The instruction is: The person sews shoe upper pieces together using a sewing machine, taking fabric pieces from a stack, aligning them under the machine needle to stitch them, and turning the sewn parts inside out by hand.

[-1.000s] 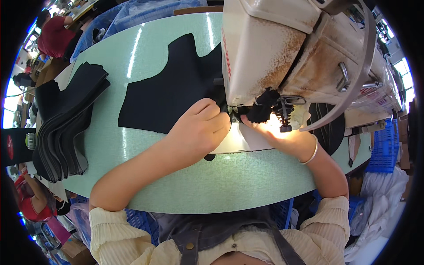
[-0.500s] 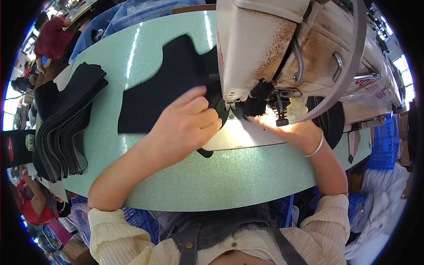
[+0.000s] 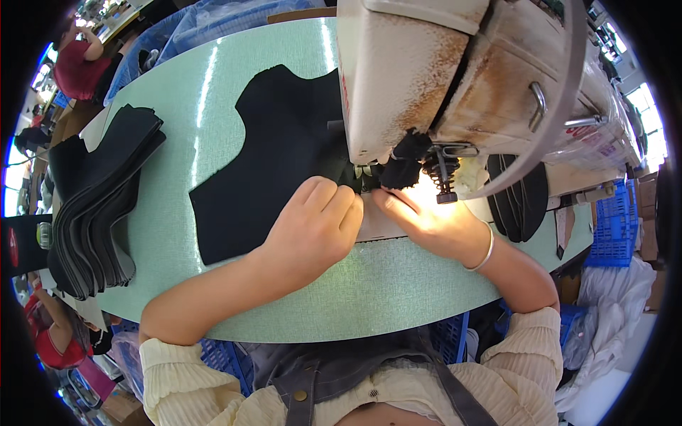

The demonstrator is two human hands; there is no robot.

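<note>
Black fabric panel (image 3: 284,149): spread on the tabletop (image 3: 383,291), ahead and left of the left fingers (image 3: 335,204), reaching the sewing machine (image 3: 405,78).
Left fingers: curled together at the panel; cannot tell whether pinching.
Right fingers (image 3: 394,208): bent inward, near the left ones; cannot tell whether pinching.
Presser foot (image 3: 364,171): just ahead of the fingers.
Black stack (image 3: 106,192): well left of the left fingers.
Dark rounded pieces (image 3: 520,202): right of the right fingers.

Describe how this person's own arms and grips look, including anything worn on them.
Crinkled cream sleeves are bunched near the elbows, leaving the forearms bare. The left grip is an ungloved hand, with nothing visible around its wrist. The right grip is also ungloved, with a thin, pale bangle at the wrist. No cables show.
</note>
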